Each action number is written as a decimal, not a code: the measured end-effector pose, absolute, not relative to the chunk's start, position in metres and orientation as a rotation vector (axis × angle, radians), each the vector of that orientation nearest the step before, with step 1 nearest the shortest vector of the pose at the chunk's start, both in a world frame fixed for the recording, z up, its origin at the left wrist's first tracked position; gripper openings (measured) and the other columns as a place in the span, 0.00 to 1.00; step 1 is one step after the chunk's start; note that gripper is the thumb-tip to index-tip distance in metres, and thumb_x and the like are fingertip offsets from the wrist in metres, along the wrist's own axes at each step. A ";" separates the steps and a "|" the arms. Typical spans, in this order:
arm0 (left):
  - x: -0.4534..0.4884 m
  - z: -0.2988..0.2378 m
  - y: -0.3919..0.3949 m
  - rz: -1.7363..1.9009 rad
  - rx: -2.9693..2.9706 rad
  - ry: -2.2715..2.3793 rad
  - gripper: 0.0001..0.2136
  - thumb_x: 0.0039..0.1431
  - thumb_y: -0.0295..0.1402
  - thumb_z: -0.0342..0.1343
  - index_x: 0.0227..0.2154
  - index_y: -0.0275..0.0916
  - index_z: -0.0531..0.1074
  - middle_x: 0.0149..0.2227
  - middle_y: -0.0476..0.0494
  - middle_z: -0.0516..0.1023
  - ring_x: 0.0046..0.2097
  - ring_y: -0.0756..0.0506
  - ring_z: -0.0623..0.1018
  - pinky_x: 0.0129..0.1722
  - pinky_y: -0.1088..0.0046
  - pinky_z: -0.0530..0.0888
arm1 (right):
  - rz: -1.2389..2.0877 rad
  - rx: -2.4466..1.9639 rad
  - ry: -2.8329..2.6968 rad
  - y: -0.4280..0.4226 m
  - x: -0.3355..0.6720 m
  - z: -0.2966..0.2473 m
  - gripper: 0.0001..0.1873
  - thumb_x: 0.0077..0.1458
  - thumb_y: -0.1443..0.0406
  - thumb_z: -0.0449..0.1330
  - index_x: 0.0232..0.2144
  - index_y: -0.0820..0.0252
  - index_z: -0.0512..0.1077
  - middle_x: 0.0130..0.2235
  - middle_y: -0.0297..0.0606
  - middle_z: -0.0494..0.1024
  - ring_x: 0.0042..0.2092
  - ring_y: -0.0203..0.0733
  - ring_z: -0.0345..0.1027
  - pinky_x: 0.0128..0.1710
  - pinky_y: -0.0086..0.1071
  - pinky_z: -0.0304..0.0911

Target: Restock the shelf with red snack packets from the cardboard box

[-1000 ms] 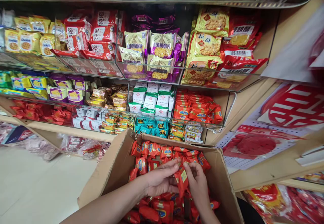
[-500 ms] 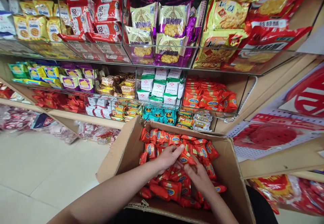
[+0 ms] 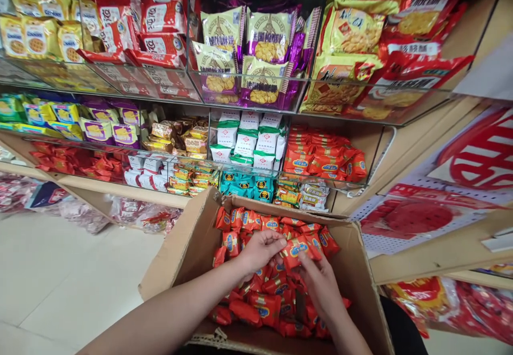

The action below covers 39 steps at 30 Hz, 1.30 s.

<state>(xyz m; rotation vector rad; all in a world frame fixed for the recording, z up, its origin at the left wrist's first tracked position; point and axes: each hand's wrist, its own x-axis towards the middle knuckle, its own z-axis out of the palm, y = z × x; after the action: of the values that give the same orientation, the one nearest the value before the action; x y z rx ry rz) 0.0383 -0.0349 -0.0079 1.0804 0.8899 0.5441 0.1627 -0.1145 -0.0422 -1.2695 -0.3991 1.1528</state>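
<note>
Both my hands are inside an open cardboard box (image 3: 188, 248) filled with several small red-orange snack packets (image 3: 260, 304). My left hand (image 3: 258, 248) and my right hand (image 3: 320, 283) together pinch one red packet (image 3: 298, 248) held just above the pile, left fingers on its left end, right fingers on its lower right. The same kind of red packets (image 3: 320, 154) is stacked in the right compartment of the glass shelf directly behind the box.
Glass shelves (image 3: 248, 95) hold yellow, purple, white-green and teal snack packs. A wooden shelf frame (image 3: 433, 248) with red paper decorations (image 3: 412, 218) stands at right. Pale tiled floor (image 3: 60, 285) lies at left, with bagged goods (image 3: 132, 213) under the lowest shelf.
The view shifted slightly. My hands went from holding a packet upright low in the box to holding one flatter and farther back, above the pile.
</note>
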 end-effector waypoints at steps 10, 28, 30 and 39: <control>0.034 -0.006 -0.026 0.709 1.170 0.830 0.21 0.43 0.49 0.57 0.34 0.37 0.67 0.28 0.51 0.72 0.24 0.54 0.69 0.24 0.77 0.63 | 0.936 -1.459 -0.901 -0.110 0.200 -0.002 0.18 0.39 0.56 0.63 0.33 0.60 0.68 0.32 0.37 0.76 0.34 0.43 0.69 0.33 0.33 0.65; 0.034 -0.021 -0.032 0.516 1.234 0.796 0.16 0.41 0.43 0.59 0.28 0.37 0.64 0.21 0.55 0.68 0.21 0.55 0.64 0.24 0.78 0.59 | -0.542 -2.103 -1.103 -0.009 0.266 0.084 0.17 0.52 0.56 0.52 0.39 0.62 0.61 0.33 0.43 0.70 0.30 0.45 0.65 0.25 0.32 0.53; 0.035 -0.025 -0.032 0.502 1.262 0.786 0.16 0.42 0.43 0.59 0.28 0.37 0.64 0.21 0.55 0.67 0.22 0.55 0.64 0.25 0.77 0.59 | -0.676 -2.277 -1.152 -0.008 0.266 0.089 0.16 0.53 0.55 0.50 0.37 0.61 0.62 0.35 0.44 0.68 0.31 0.45 0.66 0.23 0.32 0.51; 0.035 -0.033 -0.037 0.383 1.314 0.814 0.14 0.43 0.41 0.57 0.28 0.37 0.63 0.21 0.54 0.66 0.21 0.55 0.64 0.23 0.77 0.58 | -0.844 -2.522 -1.263 0.000 0.267 0.098 0.17 0.55 0.54 0.49 0.35 0.62 0.62 0.33 0.40 0.66 0.26 0.41 0.67 0.19 0.29 0.51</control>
<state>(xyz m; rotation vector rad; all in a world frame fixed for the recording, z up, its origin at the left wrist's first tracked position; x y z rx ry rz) 0.0347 -0.0369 -0.0326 1.3136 0.8142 0.3835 0.2672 -0.0005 0.0981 -2.5216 -1.2626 -0.8436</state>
